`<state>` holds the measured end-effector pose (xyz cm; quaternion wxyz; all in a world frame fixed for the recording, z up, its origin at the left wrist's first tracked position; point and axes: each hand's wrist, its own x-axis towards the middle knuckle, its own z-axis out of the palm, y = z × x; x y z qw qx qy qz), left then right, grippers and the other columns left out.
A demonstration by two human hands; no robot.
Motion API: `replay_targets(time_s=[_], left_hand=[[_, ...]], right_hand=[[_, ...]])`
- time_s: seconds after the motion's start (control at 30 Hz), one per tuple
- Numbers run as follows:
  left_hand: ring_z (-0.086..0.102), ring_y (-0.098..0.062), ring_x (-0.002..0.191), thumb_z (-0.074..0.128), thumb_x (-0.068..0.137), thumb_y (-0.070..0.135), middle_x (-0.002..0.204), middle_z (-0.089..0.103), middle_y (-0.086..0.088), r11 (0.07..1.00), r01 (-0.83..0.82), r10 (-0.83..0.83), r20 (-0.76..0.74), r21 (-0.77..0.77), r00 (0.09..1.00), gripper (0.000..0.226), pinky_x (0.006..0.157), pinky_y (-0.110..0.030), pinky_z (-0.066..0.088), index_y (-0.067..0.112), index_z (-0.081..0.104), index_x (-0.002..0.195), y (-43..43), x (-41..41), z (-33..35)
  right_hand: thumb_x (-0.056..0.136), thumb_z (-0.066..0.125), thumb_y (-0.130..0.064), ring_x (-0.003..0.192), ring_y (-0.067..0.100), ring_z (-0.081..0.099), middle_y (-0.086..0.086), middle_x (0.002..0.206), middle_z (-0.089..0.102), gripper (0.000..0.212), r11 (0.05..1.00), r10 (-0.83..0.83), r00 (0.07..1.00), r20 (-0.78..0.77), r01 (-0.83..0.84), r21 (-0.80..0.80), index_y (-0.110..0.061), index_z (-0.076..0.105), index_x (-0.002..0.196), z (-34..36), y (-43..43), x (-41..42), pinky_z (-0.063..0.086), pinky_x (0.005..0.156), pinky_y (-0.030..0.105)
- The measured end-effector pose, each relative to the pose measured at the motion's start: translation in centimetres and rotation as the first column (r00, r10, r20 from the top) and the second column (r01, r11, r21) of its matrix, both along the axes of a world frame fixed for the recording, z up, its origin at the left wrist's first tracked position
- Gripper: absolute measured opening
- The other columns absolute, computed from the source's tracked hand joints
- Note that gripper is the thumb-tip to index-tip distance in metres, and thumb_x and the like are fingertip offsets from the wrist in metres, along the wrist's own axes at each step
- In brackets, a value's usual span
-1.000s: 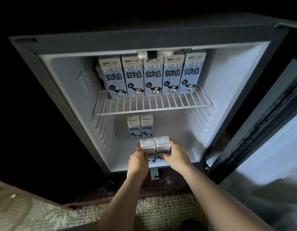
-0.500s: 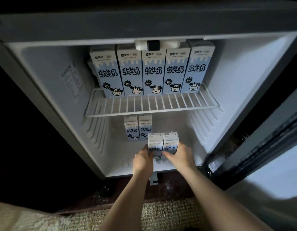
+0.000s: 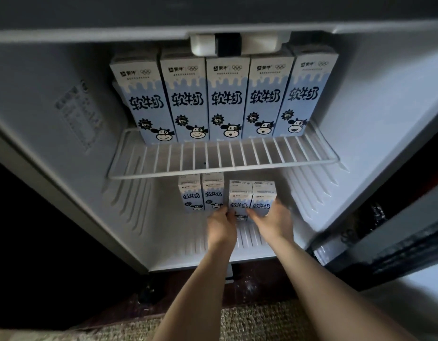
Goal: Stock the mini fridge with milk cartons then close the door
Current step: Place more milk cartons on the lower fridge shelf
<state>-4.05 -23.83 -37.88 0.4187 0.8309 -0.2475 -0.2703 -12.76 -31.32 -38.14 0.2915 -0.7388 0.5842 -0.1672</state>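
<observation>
Pushed deeper than a moment ago, the two milk cartons (image 3: 252, 196) stand on the mini fridge (image 3: 164, 230) floor, just right of the rear pair (image 3: 200, 193). The left hand (image 3: 221, 225) and right hand (image 3: 274, 222) each have a grip on them, one from either side. Five tall cartons (image 3: 225, 99) line the wire shelf (image 3: 223, 163) above; the door (image 3: 397, 237) stands open.

Front carton pair (image 3: 252, 196) farther back, now just beside the rear pair (image 3: 201, 193).
</observation>
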Motion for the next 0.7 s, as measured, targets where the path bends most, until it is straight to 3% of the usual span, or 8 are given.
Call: replay_targets(time_s=[0.1, 0.17, 0.33, 0.7], left_hand=[[0.063, -0.032, 0.08, 0.042, 0.096, 0.008, 0.091, 0.068, -0.02, 0.995, -0.079, 0.078, -0.02, -0.056, 0.997, 0.025, 0.064, -0.023, 0.037, -0.002, 0.064, 0.091, -0.4, -0.1, -0.5], [0.057, -0.02, 0.07, 0.044, 0.095, 0.009, 0.085, 0.066, -0.013, 0.994, -0.104, 0.104, 0.005, -0.04, 0.995, 0.024, 0.064, -0.022, 0.038, 0.001, 0.065, 0.089, -0.6, 0.0, -0.6], [0.057, -0.018, 0.074, 0.05, 0.093, 0.011, 0.085, 0.067, -0.009, 0.971, -0.228, 0.226, -0.043, -0.071, 0.973, 0.019, 0.065, -0.023, 0.04, 0.004, 0.068, 0.09, -1.2, 0.2, -0.7], [0.056, -0.016, 0.077, 0.045, 0.092, 0.005, 0.09, 0.068, -0.009, 0.94, -0.326, 0.32, -0.071, -0.106, 0.945, 0.024, 0.068, -0.021, 0.038, 0.003, 0.069, 0.091, -2.0, 0.2, -0.5]], right_hand=[[0.073, 0.071, -0.054, 0.098, 0.025, 0.063, 0.006, 0.108, 0.066, 0.057, 1.0, 0.009, 1.0, 0.015, -0.009, -0.004, -0.013, 0.06, 0.11, -0.2, -0.8, 0.3, 0.048, 0.073, 0.029], [0.073, 0.072, -0.052, 0.096, 0.026, 0.064, 0.007, 0.106, 0.067, 0.056, 1.0, 0.012, 0.999, 0.03, -0.012, -0.002, -0.011, 0.059, 0.109, -0.2, -1.1, 0.6, 0.049, 0.073, 0.029], [0.074, 0.074, -0.045, 0.101, 0.028, 0.063, 0.009, 0.109, 0.067, 0.055, 0.999, 0.031, 0.996, 0.082, -0.031, -0.009, -0.008, 0.059, 0.112, -0.2, -1.8, 1.2, 0.053, 0.077, 0.033], [0.076, 0.073, -0.043, 0.104, 0.027, 0.063, 0.009, 0.113, 0.067, 0.051, 0.996, 0.09, 0.995, 0.052, -0.09, -0.01, -0.009, 0.061, 0.113, 0.5, -3.2, 2.1, 0.043, 0.072, 0.025]])
